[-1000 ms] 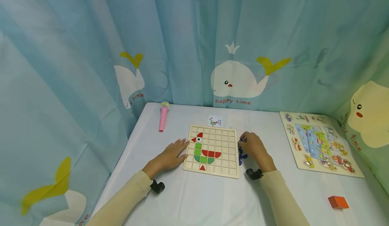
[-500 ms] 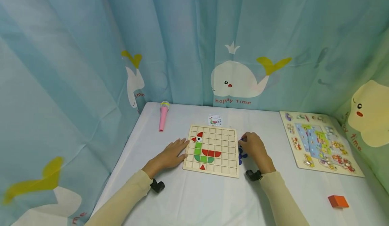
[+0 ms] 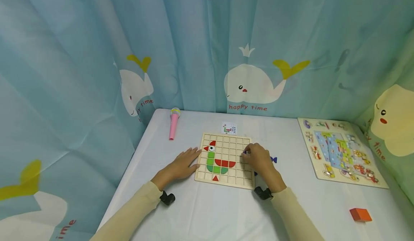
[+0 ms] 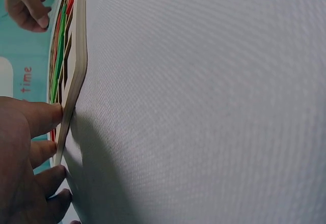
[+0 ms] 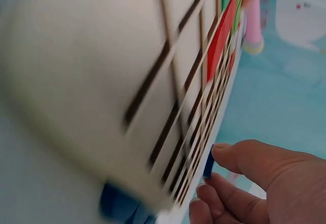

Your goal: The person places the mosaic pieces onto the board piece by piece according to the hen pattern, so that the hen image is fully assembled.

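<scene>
A wooden grid board lies on the table, with red, green and white-eyed tiles forming a bird on its left half. My left hand rests at the board's left edge, fingers spread; in the left wrist view its fingertips touch the rim. Over the right columns, my right hand pinches a small blue tile between thumb and forefinger, close above the grid. More blue tiles lie on the table right of the board, partly hidden by that hand.
A small pattern card lies just behind the board. At the back left is a pink toy microphone. A picture puzzle board occupies the right side, with an orange block nearer the front. Printed curtains surround the table.
My right hand has moved left from the blue tiles beside the board to above its right columns, carrying one blue tile. The left hand has stayed in place.
</scene>
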Tool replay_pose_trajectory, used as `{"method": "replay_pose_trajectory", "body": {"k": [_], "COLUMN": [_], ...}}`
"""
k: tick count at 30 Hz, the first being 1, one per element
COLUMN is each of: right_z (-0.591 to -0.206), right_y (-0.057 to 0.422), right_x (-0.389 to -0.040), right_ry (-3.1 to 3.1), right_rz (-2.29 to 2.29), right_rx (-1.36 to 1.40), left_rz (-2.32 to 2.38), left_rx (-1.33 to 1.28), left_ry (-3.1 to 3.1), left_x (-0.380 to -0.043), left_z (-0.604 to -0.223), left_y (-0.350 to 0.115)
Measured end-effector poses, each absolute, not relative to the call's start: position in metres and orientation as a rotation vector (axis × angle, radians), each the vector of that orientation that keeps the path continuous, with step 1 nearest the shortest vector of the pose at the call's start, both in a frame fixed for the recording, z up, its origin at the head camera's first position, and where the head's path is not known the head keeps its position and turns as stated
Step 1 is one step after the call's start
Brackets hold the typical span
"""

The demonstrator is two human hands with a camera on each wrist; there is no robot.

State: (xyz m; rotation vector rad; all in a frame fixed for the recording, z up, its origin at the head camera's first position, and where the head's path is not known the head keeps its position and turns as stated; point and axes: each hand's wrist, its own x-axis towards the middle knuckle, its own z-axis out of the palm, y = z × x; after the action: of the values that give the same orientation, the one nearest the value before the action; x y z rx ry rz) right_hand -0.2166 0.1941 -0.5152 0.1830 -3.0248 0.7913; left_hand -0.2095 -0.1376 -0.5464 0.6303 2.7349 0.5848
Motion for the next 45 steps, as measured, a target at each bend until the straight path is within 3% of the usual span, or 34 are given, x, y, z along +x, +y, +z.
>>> {"method": "replay_pose_trajectory", "body": {"k": [15,45], "right_z": [-0.508,-0.510], "right_y": [0.153,0.156], "right_x": [-0.208,-0.216], "right_ry": [-3.149,-3.187], "right_rz": [0.778,0.892], "right_rx": [0.220,0.194], "left_rz": [0.590,0.588], "left_rx": [0.663,0.670], "left_ry": [2.725,2.722], "left_x": [-0.209,-0.210], "left_z": [-0.547,-0.546], "left_y": [-0.139,-0.140]}}
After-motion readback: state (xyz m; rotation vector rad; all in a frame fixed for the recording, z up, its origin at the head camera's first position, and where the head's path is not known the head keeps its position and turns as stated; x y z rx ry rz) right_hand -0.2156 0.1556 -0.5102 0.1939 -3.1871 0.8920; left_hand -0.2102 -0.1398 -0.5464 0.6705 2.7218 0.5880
